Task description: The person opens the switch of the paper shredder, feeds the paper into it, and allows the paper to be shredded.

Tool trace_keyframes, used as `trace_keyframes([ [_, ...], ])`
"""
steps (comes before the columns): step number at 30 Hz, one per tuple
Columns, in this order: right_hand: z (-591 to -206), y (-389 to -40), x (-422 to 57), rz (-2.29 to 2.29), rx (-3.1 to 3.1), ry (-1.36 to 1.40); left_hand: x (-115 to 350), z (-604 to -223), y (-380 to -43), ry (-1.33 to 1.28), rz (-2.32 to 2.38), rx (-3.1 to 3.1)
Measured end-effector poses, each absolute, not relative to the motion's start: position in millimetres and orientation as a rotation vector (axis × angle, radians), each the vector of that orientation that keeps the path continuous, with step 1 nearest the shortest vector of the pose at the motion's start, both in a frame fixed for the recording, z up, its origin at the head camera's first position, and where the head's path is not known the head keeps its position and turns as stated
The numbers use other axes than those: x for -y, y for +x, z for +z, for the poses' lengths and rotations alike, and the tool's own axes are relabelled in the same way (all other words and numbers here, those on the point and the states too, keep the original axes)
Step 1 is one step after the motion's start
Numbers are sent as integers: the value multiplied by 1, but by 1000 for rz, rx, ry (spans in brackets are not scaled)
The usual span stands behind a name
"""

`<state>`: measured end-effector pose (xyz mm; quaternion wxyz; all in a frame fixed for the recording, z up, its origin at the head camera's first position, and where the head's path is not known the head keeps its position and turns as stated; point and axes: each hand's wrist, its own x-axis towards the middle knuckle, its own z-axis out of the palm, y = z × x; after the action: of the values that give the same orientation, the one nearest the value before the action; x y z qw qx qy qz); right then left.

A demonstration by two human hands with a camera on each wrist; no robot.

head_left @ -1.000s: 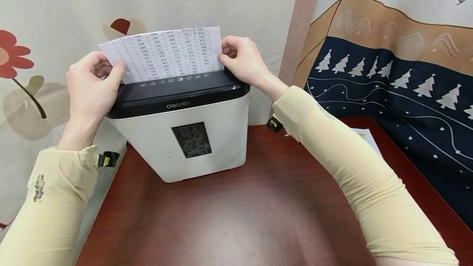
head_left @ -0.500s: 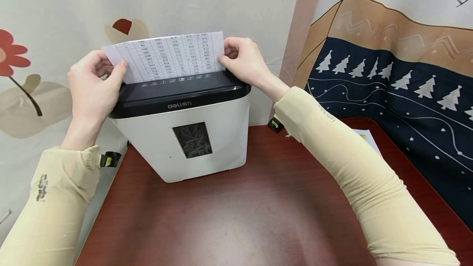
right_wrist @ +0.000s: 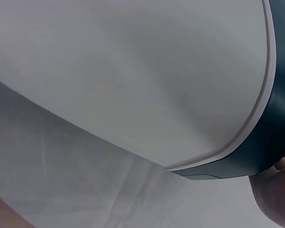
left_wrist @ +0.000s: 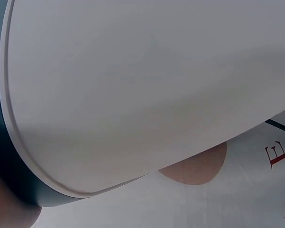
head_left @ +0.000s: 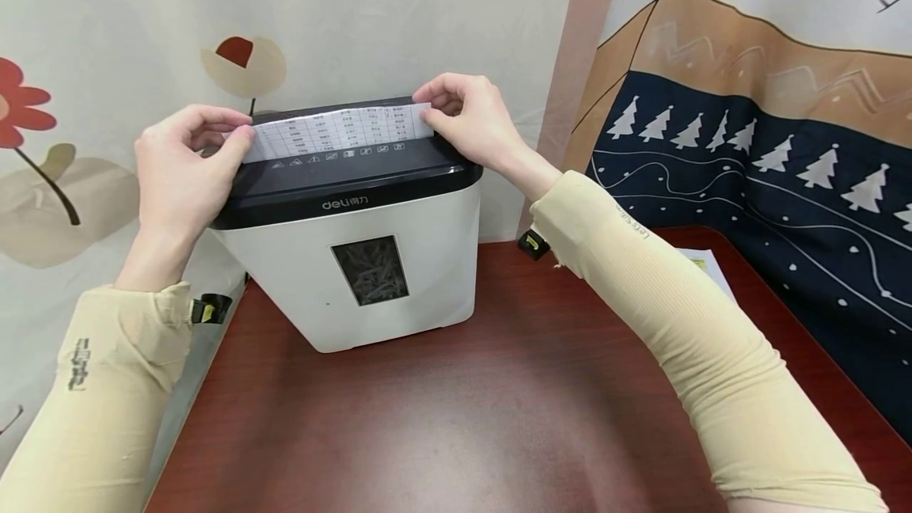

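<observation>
A printed sheet of paper (head_left: 335, 131) with a table of text stands in the top slot of a white paper shredder (head_left: 285, 260), only a low strip of it showing above the black lid (head_left: 342, 172). At its left edge my left hand (head_left: 188, 161) pinches the paper between thumb and fingers. My right hand (head_left: 470, 117) pinches the opposite edge, its fingers partly behind the sheet. Both wrist views mostly show the shredder's white body (left_wrist: 133, 95), with a bit of my right hand (right_wrist: 278, 190) by the lid in the right one. The paper's lower part is hidden inside the machine.
The shredder stands on a dark red wooden table (head_left: 442, 418), near its back left. Through a small window (head_left: 370, 270) shredded strips show inside. More paper (head_left: 707, 267) lies at the right, partly behind my right sleeve. Patterned curtains (head_left: 427, 14) hang behind.
The sheet has sunk down into the slot, from a tall panel to a low strip. My hands stay at its two edges, the left one shifting slightly right.
</observation>
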<state>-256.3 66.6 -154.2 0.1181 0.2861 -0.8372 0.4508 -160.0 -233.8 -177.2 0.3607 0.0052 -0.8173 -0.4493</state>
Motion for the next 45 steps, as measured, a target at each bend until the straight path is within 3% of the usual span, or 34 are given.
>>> trace_keyframes([
  [13,-164,-243,-102,1250,2412,855,215,-186,-153,-42,-1090,1998],
  [22,-183,-229,-154,1175,2426,794,173,-203,-143,-288,-955,1838],
  [38,-260,-215,-272,911,2600,606,96,-258,-137,-696,-879,1692],
  [45,-300,-217,-327,806,2681,492,72,-287,-144,-741,-911,1754],
])
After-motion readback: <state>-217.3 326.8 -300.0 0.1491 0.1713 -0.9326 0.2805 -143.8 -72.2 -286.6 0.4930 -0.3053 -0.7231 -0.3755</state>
